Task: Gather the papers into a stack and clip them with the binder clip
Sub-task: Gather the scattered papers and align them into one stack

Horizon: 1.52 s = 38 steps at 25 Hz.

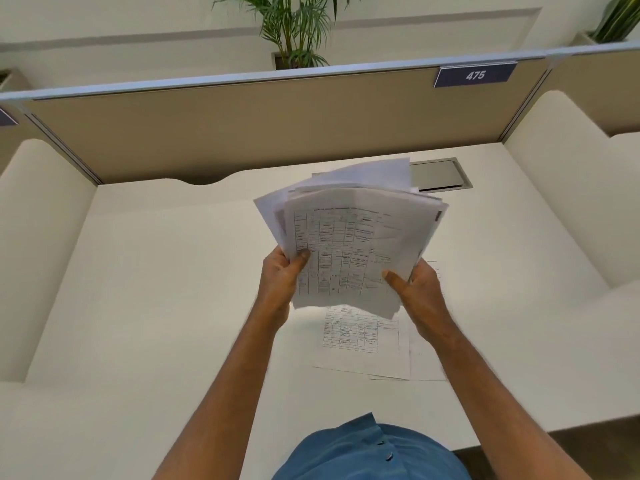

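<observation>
A loose, fanned bundle of white papers (356,237) with printed tables is lifted above the desk, its sheets uneven at the top. My left hand (282,275) grips its lower left edge, thumb on the front sheet. My right hand (415,289) grips the lower right edge, thumb on the front too. A few more printed sheets (363,341) lie flat on the white desk (173,289) beneath the bundle. A small dark shape shows at the bundle's right edge (439,216); I cannot tell what it is. No binder clip is plainly visible.
A grey cable hatch (438,176) is set in the desk behind the papers. A beige partition (242,133) with a "475" sign (475,75) closes the back. White side panels stand left and right. Potted plants stand beyond.
</observation>
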### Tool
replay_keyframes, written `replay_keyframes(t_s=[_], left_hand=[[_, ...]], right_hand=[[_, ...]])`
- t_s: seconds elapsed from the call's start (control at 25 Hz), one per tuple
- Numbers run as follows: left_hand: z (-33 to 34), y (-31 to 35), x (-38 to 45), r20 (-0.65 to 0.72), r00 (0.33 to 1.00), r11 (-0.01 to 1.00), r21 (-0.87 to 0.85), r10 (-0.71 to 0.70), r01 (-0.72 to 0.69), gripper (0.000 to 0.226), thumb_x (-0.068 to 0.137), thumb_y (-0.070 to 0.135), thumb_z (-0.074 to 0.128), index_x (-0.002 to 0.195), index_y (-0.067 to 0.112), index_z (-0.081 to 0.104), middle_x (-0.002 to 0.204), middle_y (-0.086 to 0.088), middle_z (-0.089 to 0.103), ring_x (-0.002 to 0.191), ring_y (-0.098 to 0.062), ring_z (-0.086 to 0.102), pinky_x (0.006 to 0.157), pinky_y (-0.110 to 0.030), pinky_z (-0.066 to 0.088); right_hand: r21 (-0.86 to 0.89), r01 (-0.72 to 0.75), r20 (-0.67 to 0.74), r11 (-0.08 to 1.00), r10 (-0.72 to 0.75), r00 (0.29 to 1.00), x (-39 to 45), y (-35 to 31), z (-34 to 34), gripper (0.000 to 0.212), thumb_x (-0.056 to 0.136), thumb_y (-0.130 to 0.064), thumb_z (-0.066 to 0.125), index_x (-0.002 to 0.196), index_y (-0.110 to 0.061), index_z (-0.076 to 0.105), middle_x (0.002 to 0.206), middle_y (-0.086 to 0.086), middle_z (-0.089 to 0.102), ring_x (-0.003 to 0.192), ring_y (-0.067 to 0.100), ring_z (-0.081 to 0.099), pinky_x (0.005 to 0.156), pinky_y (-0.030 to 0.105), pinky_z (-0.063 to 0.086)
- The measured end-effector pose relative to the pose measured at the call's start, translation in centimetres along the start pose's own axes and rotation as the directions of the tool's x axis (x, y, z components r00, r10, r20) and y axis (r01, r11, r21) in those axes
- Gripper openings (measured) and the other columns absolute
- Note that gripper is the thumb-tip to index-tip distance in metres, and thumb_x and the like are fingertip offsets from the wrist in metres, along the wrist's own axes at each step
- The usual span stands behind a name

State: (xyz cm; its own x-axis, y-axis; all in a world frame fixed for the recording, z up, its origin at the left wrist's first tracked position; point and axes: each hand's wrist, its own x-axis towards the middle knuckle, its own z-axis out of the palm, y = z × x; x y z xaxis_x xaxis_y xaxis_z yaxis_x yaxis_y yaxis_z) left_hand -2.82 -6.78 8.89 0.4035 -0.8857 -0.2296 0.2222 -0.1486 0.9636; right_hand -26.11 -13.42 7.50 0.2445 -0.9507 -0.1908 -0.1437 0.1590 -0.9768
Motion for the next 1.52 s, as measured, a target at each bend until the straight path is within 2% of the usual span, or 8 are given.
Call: replay_keyframes(t_s=[0.2, 0.32, 0.6, 0.84, 1.08, 1.28, 1.4, 1.52], left_hand=[[0.1, -1.1, -1.6, 0.073, 0.997, 1.000, 0.013, 0.020, -0.021, 0.021, 0.099, 0.005, 0.061, 0.114, 0.017, 0.069, 0.107, 0.003, 0.077, 0.099, -0.007, 0.073, 0.082, -0.024, 0.059], [0.8, -2.9, -2.9, 0.069, 0.997, 0.997, 0.069, -0.033, 0.028, 0.035, 0.099, 0.003, 0.062, 0.119, 0.032, 0.062, 0.114, 0.012, 0.074, 0.105, 0.001, 0.069, 0.081, -0.020, 0.058], [1.9, -2.9, -2.7, 0.018, 1.000, 0.997, 0.073, -0.014, 0.013, 0.025, 0.103, 0.008, 0.056, 0.109, 0.029, 0.067, 0.107, 0.010, 0.074, 0.103, -0.011, 0.069, 0.075, -0.021, 0.057], [1.7, -3.8, -2.7, 0.024, 0.998, 0.995, 0.083, -0.053, 0.051, 0.029, 0.101, 0.008, 0.061, 0.117, 0.032, 0.062, 0.115, 0.007, 0.073, 0.108, -0.007, 0.067, 0.077, -0.020, 0.057], [1.7, -4.9, -2.7, 0.038, 0.997, 0.992, 0.107, -0.071, 0.067, 0.029, 0.101, 0.009, 0.061, 0.120, 0.032, 0.062, 0.110, 0.015, 0.073, 0.102, 0.006, 0.068, 0.076, -0.017, 0.057], [1.8, -6.4, -2.4, 0.058, 0.993, 0.982, 0.162, -0.107, 0.097, 0.032, 0.104, 0.012, 0.056, 0.130, 0.031, 0.058, 0.125, 0.007, 0.068, 0.119, -0.011, 0.063, 0.087, -0.025, 0.055], [2.3, -6.5, -1.8, -0.021, 0.994, 0.973, 0.200, -0.111, 0.113, 0.024, 0.106, 0.015, 0.052, 0.112, 0.034, 0.065, 0.115, 0.007, 0.072, 0.110, -0.016, 0.068, 0.081, -0.026, 0.057], [2.7, -6.5, -1.0, -0.047, 0.991, 0.963, 0.234, -0.123, 0.130, 0.020, 0.104, 0.020, 0.056, 0.118, 0.028, 0.068, 0.113, 0.008, 0.075, 0.102, -0.015, 0.072, 0.082, -0.034, 0.062]], right_hand=[[0.005, 0.048, -0.225, 0.999, -0.045, 0.973, -2.1, 1.1, 0.0, 0.030, 0.089, 0.002, 0.070, 0.114, -0.013, 0.060, 0.101, 0.003, 0.071, 0.094, 0.015, 0.069, 0.070, 0.017, 0.057], [0.048, 0.024, -0.175, 0.999, -0.015, 0.984, -3.0, 2.3, 0.2, 0.045, 0.089, 0.005, 0.067, 0.126, -0.018, 0.054, 0.108, 0.000, 0.068, 0.097, 0.002, 0.067, 0.073, 0.017, 0.057], [0.083, 0.033, -0.242, 0.996, -0.012, 0.970, -2.2, 1.7, 0.9, 0.033, 0.096, 0.002, 0.060, 0.124, -0.014, 0.059, 0.109, 0.002, 0.069, 0.105, 0.019, 0.066, 0.084, 0.028, 0.059], [0.119, 0.054, -0.266, 0.991, -0.021, 0.964, -2.6, 2.3, 0.8, 0.041, 0.091, 0.007, 0.062, 0.126, -0.012, 0.057, 0.106, -0.001, 0.069, 0.102, 0.017, 0.066, 0.071, 0.014, 0.057], [0.163, 0.058, -0.278, 0.985, -0.010, 0.960, -2.6, 3.0, 0.5, 0.055, 0.079, -0.011, 0.065, 0.132, -0.009, 0.054, 0.109, 0.005, 0.069, 0.102, 0.016, 0.065, 0.076, 0.020, 0.059], [0.032, -0.163, -0.151, 0.986, 0.166, 0.975, -2.2, 5.0, 0.8, 0.046, 0.091, -0.003, 0.060, 0.132, -0.022, 0.057, 0.119, -0.002, 0.070, 0.114, 0.020, 0.064, 0.085, 0.028, 0.053], [-0.022, -0.161, -0.181, 0.987, 0.154, 0.971, -2.2, 5.3, 0.4, 0.033, 0.099, -0.012, 0.060, 0.131, -0.018, 0.061, 0.118, -0.001, 0.072, 0.109, 0.019, 0.067, 0.080, 0.025, 0.054], [-0.068, -0.150, -0.226, 0.986, 0.132, 0.965, -2.1, 5.4, -0.4, 0.026, 0.098, -0.016, 0.063, 0.124, -0.022, 0.062, 0.114, -0.004, 0.073, 0.104, 0.017, 0.070, 0.084, 0.034, 0.058]])
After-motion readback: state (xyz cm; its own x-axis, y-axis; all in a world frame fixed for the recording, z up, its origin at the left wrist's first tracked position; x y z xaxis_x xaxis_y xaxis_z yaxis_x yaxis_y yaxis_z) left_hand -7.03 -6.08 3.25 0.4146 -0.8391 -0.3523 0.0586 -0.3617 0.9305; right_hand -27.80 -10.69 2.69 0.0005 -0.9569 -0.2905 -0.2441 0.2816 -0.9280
